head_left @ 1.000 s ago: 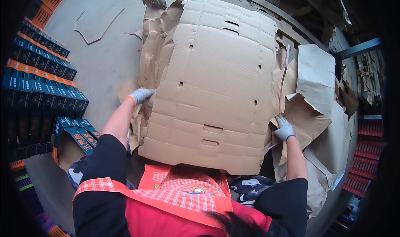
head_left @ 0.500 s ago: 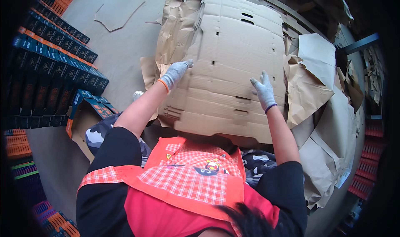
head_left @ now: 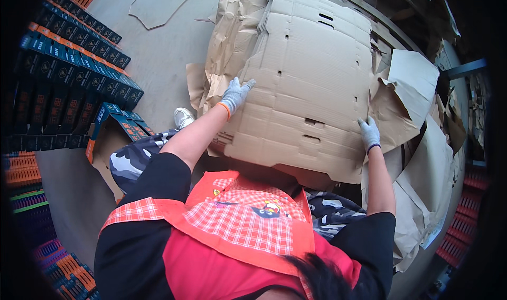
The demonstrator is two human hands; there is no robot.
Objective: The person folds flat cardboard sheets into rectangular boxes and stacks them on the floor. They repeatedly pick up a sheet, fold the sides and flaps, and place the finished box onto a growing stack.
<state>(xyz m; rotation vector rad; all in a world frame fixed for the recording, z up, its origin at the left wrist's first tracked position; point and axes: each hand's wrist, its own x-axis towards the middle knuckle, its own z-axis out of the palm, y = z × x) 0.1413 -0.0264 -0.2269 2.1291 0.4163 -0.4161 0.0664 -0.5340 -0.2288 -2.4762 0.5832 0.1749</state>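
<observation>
A large flat cardboard sheet (head_left: 311, 52), with slots and creases, lies atop other cardboard, its left edge showing layers. My gloved left hand (head_left: 236, 95) touches it near the left edge, fingers apart. My gloved right hand (head_left: 369, 134) is at the right edge, fingers curled on the cardboard. Crumpled brown paper (head_left: 232, 31) runs along the left of the sheet; torn paper (head_left: 396, 115) and pale paper (head_left: 414, 73) lie to the right.
Rows of dark teal and orange boxes (head_left: 79, 62) stand at the left, an open carton (head_left: 105, 157) beside my leg. Orange, purple and green stacked goods (head_left: 26, 168) are lower left, red stacks (head_left: 465, 205) far right. A metal bar (head_left: 463, 68) juts at upper right.
The sheet and stack appear higher and further right in view. My left hand moved right and up onto the sheet; my right hand moved onto it, then back to its right edge.
</observation>
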